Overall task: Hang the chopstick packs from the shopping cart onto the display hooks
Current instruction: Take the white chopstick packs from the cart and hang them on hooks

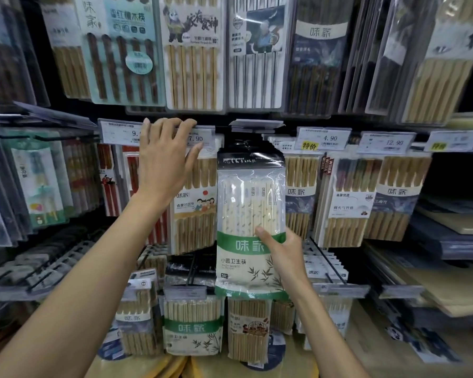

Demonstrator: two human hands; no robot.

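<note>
A tall chopstick pack (246,208) with a clear top, a green band and bamboo print stands upright in front of the middle row of hooks. My right hand (280,248) grips its right side at the green band, thumb on the front. The pack's dark header sits just under a raised price tag holder (257,124); the hook itself is hidden behind it. My left hand (165,156) is up and to the left, fingers spread and straight, fingertips resting on the price tags (200,137) at the rail.
Hanging chopstick packs fill the rows above (191,58), to the left (38,181), to the right (347,200) and below (193,326). Price tags line the rail, one reading 4.90 (324,139). Dark shelves with flat boards (448,241) stand at the right.
</note>
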